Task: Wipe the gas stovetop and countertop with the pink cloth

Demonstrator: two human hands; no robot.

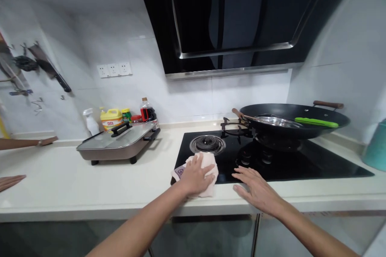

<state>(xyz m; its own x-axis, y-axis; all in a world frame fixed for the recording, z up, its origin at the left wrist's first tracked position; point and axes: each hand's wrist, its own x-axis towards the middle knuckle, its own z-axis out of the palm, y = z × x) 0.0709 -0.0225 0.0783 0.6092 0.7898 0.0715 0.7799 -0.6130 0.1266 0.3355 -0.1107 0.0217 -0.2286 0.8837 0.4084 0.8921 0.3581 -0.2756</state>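
My left hand [196, 176] presses a pale cloth [208, 160] with purple lettering onto the front left corner of the black glass cooktop [227, 168]. Its fingers curve over the cloth, which also hangs onto the white counter edge. Just behind it is the uncovered left burner [208, 143]. My right hand [256, 188] rests at the cooktop's front edge with fingers spread and nothing in them. Two control knobs [266, 157] stand beyond its fingertips. A black pot stand [237, 128] sits at the back of the cooktop.
A large wok [328, 122] with a green-handled utensil [316, 122] sits on the right burner. An electric pan with glass lid [108, 153] stands left, bottles [147, 111] behind it. Another person's hands [48, 141] rest at far left. The range hood [235, 16] overhangs; a teal container [376, 146] stands right.
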